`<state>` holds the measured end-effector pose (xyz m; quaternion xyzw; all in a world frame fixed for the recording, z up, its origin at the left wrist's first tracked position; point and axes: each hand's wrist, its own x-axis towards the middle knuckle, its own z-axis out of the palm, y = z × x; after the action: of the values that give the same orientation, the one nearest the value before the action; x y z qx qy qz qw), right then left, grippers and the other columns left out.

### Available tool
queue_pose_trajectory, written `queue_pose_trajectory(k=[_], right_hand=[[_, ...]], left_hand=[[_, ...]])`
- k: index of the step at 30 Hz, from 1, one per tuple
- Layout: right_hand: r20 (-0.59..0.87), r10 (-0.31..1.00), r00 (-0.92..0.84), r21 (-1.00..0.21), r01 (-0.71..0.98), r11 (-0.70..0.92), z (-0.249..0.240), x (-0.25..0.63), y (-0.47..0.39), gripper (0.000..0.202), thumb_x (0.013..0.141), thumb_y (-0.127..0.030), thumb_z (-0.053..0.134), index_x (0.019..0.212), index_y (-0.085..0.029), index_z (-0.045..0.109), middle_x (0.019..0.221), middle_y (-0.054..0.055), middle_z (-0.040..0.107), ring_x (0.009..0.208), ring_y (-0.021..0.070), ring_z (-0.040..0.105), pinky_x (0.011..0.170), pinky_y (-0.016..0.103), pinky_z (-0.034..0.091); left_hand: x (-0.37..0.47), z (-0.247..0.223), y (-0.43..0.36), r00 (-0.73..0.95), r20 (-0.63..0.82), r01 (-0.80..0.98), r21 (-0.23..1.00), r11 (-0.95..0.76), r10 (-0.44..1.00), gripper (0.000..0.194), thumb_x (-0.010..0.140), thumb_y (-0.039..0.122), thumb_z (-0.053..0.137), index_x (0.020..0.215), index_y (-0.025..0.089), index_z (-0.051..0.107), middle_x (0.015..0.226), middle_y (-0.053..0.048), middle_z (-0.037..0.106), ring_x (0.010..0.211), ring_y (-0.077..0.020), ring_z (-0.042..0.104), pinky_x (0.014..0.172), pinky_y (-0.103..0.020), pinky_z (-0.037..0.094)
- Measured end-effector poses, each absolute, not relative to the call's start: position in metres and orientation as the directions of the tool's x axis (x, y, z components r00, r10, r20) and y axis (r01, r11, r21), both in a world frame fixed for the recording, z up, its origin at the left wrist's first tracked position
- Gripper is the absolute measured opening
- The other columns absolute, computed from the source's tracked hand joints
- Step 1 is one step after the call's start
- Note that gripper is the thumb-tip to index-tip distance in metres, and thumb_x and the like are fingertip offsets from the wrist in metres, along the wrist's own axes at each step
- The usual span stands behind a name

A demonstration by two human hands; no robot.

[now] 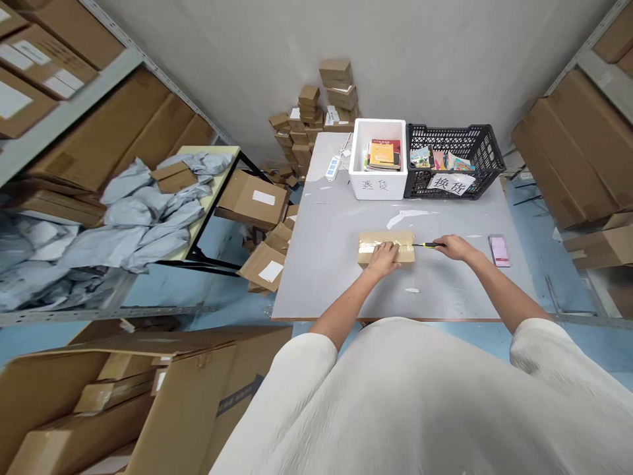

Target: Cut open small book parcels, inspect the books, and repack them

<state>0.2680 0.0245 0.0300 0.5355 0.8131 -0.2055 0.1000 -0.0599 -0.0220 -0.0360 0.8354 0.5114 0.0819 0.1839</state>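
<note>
Tabletop [321, 264]: one carton [367, 247], one knife [431, 245].

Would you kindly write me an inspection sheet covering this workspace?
Surface: grey table with white patches.
Job's things: small cardboard box, shiny tape on top; black-and-yellow cutter at its right end, cutting depth unclear.
Clutter: white bin with books, black crate, phone.
Hands: left hand rests on the box; right hand grips the cutter.
Cables: white cable near the power strip, far left of the table.
Surroundings: stacked boxes by the wall; grey parcels on a side table.
</note>
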Motion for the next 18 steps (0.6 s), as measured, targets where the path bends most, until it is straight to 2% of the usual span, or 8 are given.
queue_pose_trajectory(k=[5,9,14,18], right_hand=[[-0.384,0.822,-0.421,-0.301,0.898,0.319,0.024,0.272,0.029,0.045,0.105,-0.037,0.052,0.14,-0.026,0.078,0.126,0.01,0.082,0.109,0.0281,0.074,0.088,0.032,0.052],[-0.4,0.808,-0.433,-0.37,0.883,0.29,0.023,0.274,0.035,0.044,0.103,-0.038,0.053,0.137,-0.025,0.079,0.119,0.009,0.084,0.1,0.0269,0.074,0.084,0.032,0.052],[-0.468,0.789,-0.398,-0.505,0.853,0.13,0.01,0.275,0.034,0.043,0.102,-0.042,0.055,0.129,-0.021,0.08,0.101,0.007,0.084,0.089,0.0234,0.073,0.081,0.03,0.054],[-0.499,0.764,-0.409,-0.638,0.77,-0.005,-0.005,0.265,0.024,0.042,0.101,-0.049,0.055,0.118,-0.018,0.079,0.097,0.006,0.081,0.087,0.0211,0.074,0.076,0.027,0.055]], left_hand=[[-0.043,-0.034,-0.008,0.451,-0.144,0.869,0.299,-0.396,0.881,0.054,0.085,0.024,0.087,0.132,0.021,0.062,0.137,-0.017,0.065,0.131,-0.0376,0.061,0.118,-0.052,0.039],[-0.038,-0.032,-0.002,0.446,-0.198,0.886,0.236,-0.399,0.873,0.058,0.082,0.027,0.091,0.131,0.02,0.061,0.135,-0.017,0.065,0.131,-0.0371,0.062,0.127,-0.057,0.029],[-0.044,-0.035,-0.005,0.456,-0.159,0.876,0.255,-0.41,0.875,0.063,0.08,0.027,0.094,0.132,0.024,0.06,0.135,-0.014,0.063,0.13,-0.0353,0.062,0.131,-0.06,0.022],[-0.058,-0.033,-0.012,0.441,-0.13,0.874,0.287,-0.392,0.888,0.066,0.079,0.025,0.094,0.135,0.024,0.06,0.134,-0.015,0.062,0.135,-0.0368,0.057,0.132,-0.063,0.02]])
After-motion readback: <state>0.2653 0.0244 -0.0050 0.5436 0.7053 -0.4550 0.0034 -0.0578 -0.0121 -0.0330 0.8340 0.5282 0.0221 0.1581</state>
